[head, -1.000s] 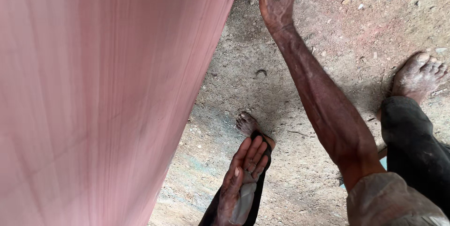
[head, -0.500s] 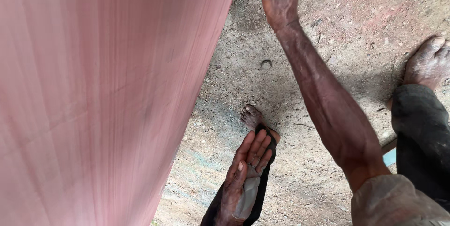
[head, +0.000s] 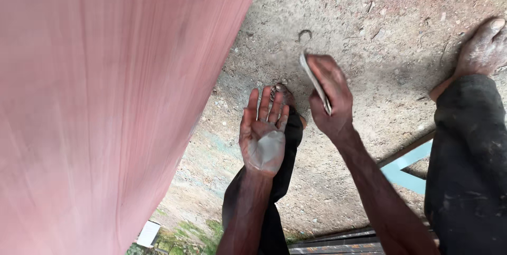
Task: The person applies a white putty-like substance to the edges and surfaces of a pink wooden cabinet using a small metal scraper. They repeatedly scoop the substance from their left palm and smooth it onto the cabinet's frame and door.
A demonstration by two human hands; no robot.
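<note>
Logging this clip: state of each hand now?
Left hand: open, palm up, grey paste patch on it.
Right hand: closed on thin flat grey blade.

Light: soft, even daylight, no glare.
Shadows: faint, on the ground (head: pixel 369 70) beneath the hands.
Blur: pink surface (head: pixel 105 102) streaked, perhaps from motion.
Focus: ground sharp.

Pink surface (head: pixel 105 102): blurred by nearness; cut off at top, left and bottom edges.
Flat tool (head: pixel 315 81): lower end hidden inside right hand (head: pixel 330 99); kind not discernible.
Left foot (head: pixel 285 99): mostly hidden behind left hand (head: pixel 264 131).
Right foot (head: pixel 483 49): toes cut off at right edge.
Forearms: cut off at bottom edge.
</note>
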